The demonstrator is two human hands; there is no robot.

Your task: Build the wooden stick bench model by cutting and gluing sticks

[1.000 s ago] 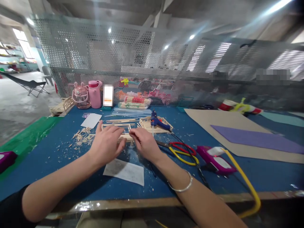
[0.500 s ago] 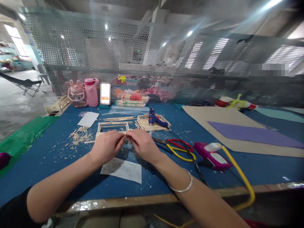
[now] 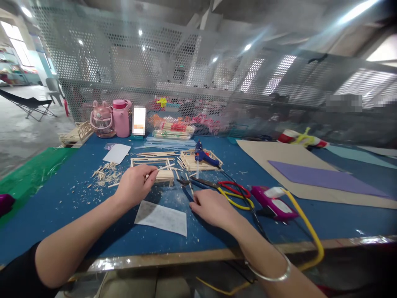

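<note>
My left hand (image 3: 136,185) is closed in a pinch on a thin wooden stick (image 3: 166,167), which points right over a small frame of glued sticks (image 3: 164,177). My right hand (image 3: 212,208) lies low over the table, its fingers curled at the handles of small dark pliers (image 3: 185,182). The jaws of the pliers point away from me, while their handle ends are hidden under the hand. Another thin stick lies by the pliers. Scissors (image 3: 234,194) with red and yellow handles rest just beyond my right hand.
A blue glue gun (image 3: 204,157) lies on a second stick frame (image 3: 192,163). Nearby are loose sticks (image 3: 155,154), wood scraps (image 3: 107,174), a white paper piece (image 3: 163,219) and a purple-and-white device (image 3: 276,204) with a yellow cable. Pink bottles (image 3: 120,120) stand behind.
My hands were together over the stick frame and have parted. The right hand has moved right and towards me, down to the pliers, while the left keeps a stick.
</note>
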